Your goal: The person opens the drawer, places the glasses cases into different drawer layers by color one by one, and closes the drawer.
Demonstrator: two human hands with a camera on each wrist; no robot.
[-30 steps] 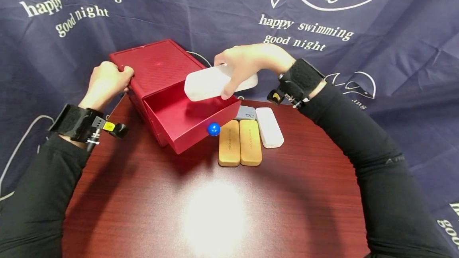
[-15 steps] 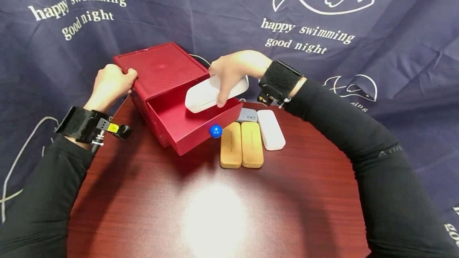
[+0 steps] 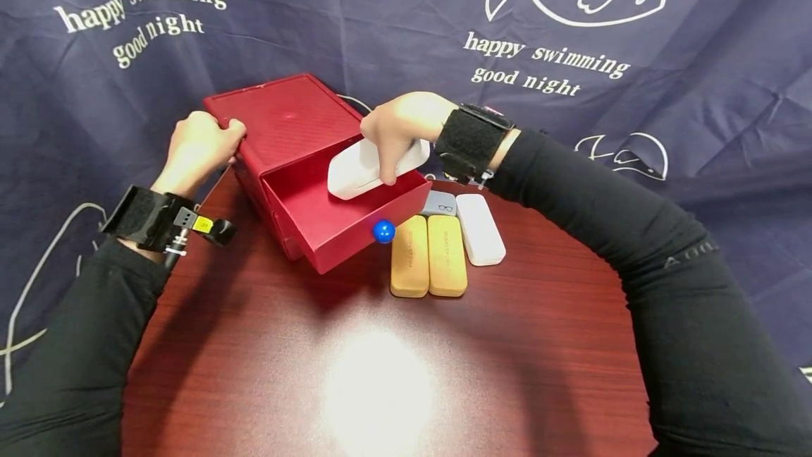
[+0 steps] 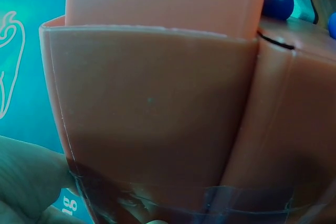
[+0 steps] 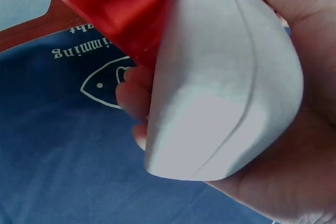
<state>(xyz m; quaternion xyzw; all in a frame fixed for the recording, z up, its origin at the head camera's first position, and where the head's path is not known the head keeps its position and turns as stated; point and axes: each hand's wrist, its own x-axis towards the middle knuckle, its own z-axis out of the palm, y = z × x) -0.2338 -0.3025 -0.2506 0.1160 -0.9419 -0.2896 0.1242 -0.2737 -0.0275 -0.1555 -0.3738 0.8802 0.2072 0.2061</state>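
In the head view my right hand [image 3: 402,129] grips a white glasses case [image 3: 349,173], thumb on the near side. The case slants into the pulled-out red drawer [image 3: 304,210], its left end lowest. The right wrist view shows the seam of the white glasses case [image 5: 220,93] and my fingers round both sides. My left hand [image 3: 201,143] holds the left edge of the red drawer box [image 3: 285,118]. In the left wrist view that hand [image 4: 31,182] is partly visible beside the box wall [image 4: 147,103]. A blue knob [image 3: 383,231] sits on the drawer front.
Right of the drawer, two yellow glasses cases [image 3: 447,256] lie side by side on the brown table [image 3: 266,372]. Another white case [image 3: 481,230] and a grey case [image 3: 439,203] lie by them. A dark blue printed cloth [image 3: 393,13] hangs behind.
My right hand has moved left and down, lowering the white glasses case into the drawer. The left hand keeps its hold on the drawer box; the head view has shifted slightly.
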